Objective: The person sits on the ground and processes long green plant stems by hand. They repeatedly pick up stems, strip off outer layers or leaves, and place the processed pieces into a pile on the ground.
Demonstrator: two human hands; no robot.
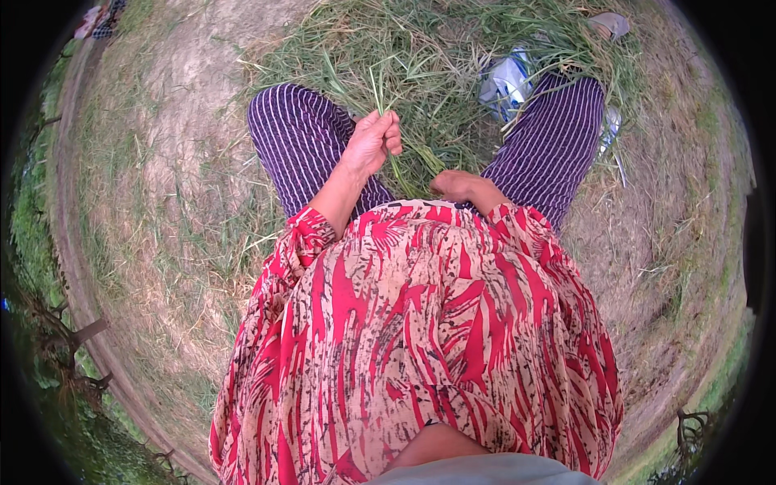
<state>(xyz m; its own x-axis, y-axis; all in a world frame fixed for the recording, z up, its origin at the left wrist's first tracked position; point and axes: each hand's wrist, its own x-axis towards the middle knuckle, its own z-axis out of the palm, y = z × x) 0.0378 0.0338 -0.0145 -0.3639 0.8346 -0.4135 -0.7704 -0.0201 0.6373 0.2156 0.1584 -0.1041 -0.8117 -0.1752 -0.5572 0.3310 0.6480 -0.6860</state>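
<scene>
My left hand (373,144) is closed in a fist above my left knee's inner side. Thin green grass stalks (380,90) stick up out of it, and a few ends hang below. Lower and to the right, my right hand (462,187) is close to my lap with its fingers curled in. Yellow-green grass stems (423,152) run down to its fingertips, which are partly hidden. Between and beyond my knees lies a wide heap of cut grass (412,61), loose and tangled, green mixed with dry straw.
A white and blue plastic bag (508,85) lies in the grass beside my right knee. A second white-blue piece (610,129) shows outside that knee. A grey shoe-like object (612,24) sits at the far right. Bare dirt (174,121) with scattered straw stretches left.
</scene>
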